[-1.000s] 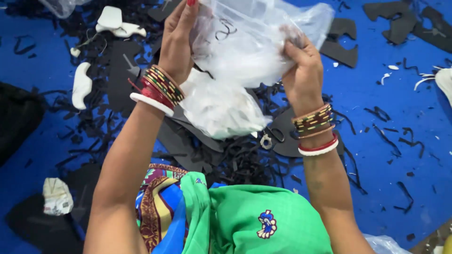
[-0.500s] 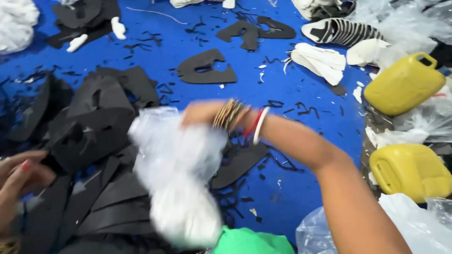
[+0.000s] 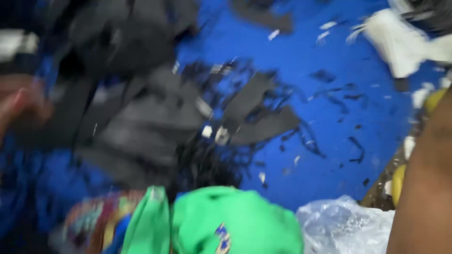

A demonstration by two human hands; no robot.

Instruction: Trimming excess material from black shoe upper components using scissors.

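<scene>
At nine o'clock, the left hand (image 3: 21, 106) is a blur near the black scraps (image 3: 141, 127); I cannot tell its fingers. Right arm (image 3: 426, 188) only shows. Scraps could slide off, unseen.

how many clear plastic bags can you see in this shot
1. A crumpled clear plastic bag lies at the bottom right, beside the green cloth and against the person's arm. The picture is badly blurred, so others may be hidden or unreadable.

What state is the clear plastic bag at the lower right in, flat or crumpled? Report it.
Crumpled. The clear plastic bag bunches in shiny folds on the blue mat. Blur hides whether it is full or empty.
</scene>
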